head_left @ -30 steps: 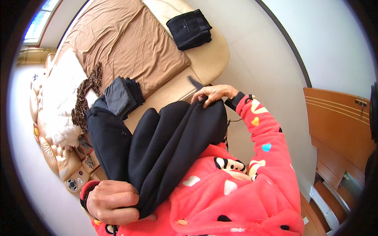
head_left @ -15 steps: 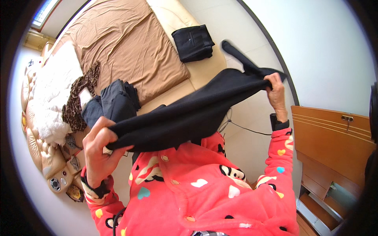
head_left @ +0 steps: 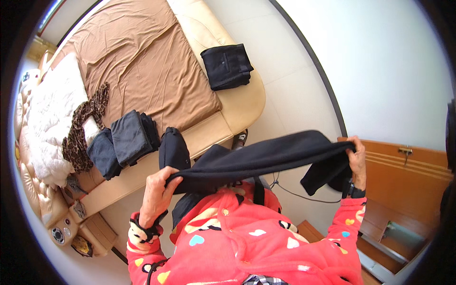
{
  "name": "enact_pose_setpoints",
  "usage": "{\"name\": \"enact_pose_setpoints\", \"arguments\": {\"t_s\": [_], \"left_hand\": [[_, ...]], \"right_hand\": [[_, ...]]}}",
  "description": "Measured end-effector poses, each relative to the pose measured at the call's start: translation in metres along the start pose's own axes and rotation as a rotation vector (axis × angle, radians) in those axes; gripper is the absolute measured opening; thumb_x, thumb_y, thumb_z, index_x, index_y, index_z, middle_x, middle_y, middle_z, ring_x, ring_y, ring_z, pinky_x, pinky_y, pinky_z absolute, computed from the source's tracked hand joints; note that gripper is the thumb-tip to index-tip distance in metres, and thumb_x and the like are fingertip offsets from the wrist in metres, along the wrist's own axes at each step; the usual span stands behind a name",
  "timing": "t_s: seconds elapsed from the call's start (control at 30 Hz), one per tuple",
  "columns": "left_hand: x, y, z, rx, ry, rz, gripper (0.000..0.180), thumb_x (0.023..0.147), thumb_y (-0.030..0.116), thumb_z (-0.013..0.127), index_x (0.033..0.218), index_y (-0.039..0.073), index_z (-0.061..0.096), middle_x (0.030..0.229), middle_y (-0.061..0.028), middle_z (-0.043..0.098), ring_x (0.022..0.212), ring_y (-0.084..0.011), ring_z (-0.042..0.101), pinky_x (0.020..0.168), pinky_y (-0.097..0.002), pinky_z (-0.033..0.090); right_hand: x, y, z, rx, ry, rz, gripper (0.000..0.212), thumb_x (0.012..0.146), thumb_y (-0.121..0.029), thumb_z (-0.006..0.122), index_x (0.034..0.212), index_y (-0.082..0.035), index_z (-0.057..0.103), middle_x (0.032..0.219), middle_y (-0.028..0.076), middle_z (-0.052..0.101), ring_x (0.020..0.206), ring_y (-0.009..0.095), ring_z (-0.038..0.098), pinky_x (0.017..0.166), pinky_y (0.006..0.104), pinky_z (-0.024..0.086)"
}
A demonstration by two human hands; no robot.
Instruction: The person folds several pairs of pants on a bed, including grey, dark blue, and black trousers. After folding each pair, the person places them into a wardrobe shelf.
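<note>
Stretched between my two hands in front of my chest is a black long-sleeved top (head_left: 256, 154). My left hand (head_left: 159, 192) pinches its left end, fingers closed on the cloth. The other end is gripped by my right hand (head_left: 357, 159), over by the wooden panel. One sleeve-like part sticks up beside my left hand, and another part hangs below the right end. Beyond my left hand, folded dark grey trousers (head_left: 128, 137) and folded dark blue jeans (head_left: 103, 154) lie on the bed's near edge.
The bed has a brown sheet (head_left: 142, 57) and a cream padded frame (head_left: 244, 102). Folded black trousers (head_left: 227, 66) rest on its corner. A leopard-print cloth (head_left: 78, 135) and white quilt (head_left: 50, 114) lie at left. A cable (head_left: 304, 195) crosses the floor; a wooden panel (head_left: 399, 175) stands right.
The top has swung lower and is held more level. My left hand has moved right and slightly down; my right hand has moved right and down. Both keep their grip.
</note>
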State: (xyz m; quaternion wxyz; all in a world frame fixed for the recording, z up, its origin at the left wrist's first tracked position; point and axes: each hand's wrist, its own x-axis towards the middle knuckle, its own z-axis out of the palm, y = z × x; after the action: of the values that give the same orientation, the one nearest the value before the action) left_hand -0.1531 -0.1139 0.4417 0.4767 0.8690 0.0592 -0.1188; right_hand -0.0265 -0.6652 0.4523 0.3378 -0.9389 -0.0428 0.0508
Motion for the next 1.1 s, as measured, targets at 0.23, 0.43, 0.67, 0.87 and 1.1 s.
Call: {"name": "enact_pose_setpoints", "arguments": {"t_s": [0.23,0.43,0.67,0.87,1.1], "left_hand": [[0.072,0.004,0.02,0.106,0.177,-0.191,0.019,0.085,0.013,0.07,0.081,-0.002,0.06,0.066,-0.0197,0.058,0.058,-0.0311,0.06,0.056,-0.0353,0.045],[0.253,-0.087,0.073,0.207,0.173,-0.062,0.032,0.087,0.027,0.069,0.082,-0.002,0.057,0.074,-0.0218,0.058,0.074,-0.0409,0.058,0.067,-0.0434,0.045],[0.24,-0.24,0.175,0.278,0.521,-0.245,0.054,0.084,0.022,0.071,0.129,0.0,0.05,0.133,-0.0209,0.049,0.124,-0.0381,0.047,0.103,-0.0428,0.039],[0.125,-0.344,0.208,-0.194,0.652,-1.078,0.063,0.085,0.038,0.07,0.128,-0.004,0.05,0.129,-0.0245,0.053,0.115,-0.0348,0.057,0.096,-0.0412,0.046],[0.175,-0.423,0.204,-0.194,0.675,-0.961,0.064,0.083,0.046,0.072,0.115,-0.009,0.06,0.111,-0.0194,0.066,0.105,-0.0249,0.063,0.093,-0.0356,0.048]], "right_hand": [[0.088,0.062,0.033,0.204,-0.441,0.282,0.012,0.079,0.001,0.065,0.09,-0.001,0.061,0.078,-0.003,0.059,0.076,0.006,0.053,0.07,0.0237,0.044],[0.201,0.142,0.11,0.165,-0.628,0.359,0.015,0.083,-0.01,0.068,0.093,0.0,0.062,0.08,-0.002,0.06,0.076,0.008,0.053,0.069,0.0244,0.044],[0.31,0.258,0.227,-0.103,-0.602,0.174,0.026,0.087,-0.018,0.067,0.1,0.004,0.062,0.088,0.005,0.064,0.087,0.014,0.057,0.082,0.0289,0.045],[0.362,0.279,0.26,-0.287,-0.603,0.089,0.029,0.087,-0.02,0.067,0.102,0.005,0.062,0.092,0.01,0.065,0.087,0.017,0.059,0.08,0.031,0.046],[0.369,0.267,0.254,-0.318,-0.674,0.06,0.026,0.088,-0.016,0.067,0.101,0.005,0.06,0.086,0.01,0.064,0.082,0.017,0.058,0.076,0.0301,0.047]]}}
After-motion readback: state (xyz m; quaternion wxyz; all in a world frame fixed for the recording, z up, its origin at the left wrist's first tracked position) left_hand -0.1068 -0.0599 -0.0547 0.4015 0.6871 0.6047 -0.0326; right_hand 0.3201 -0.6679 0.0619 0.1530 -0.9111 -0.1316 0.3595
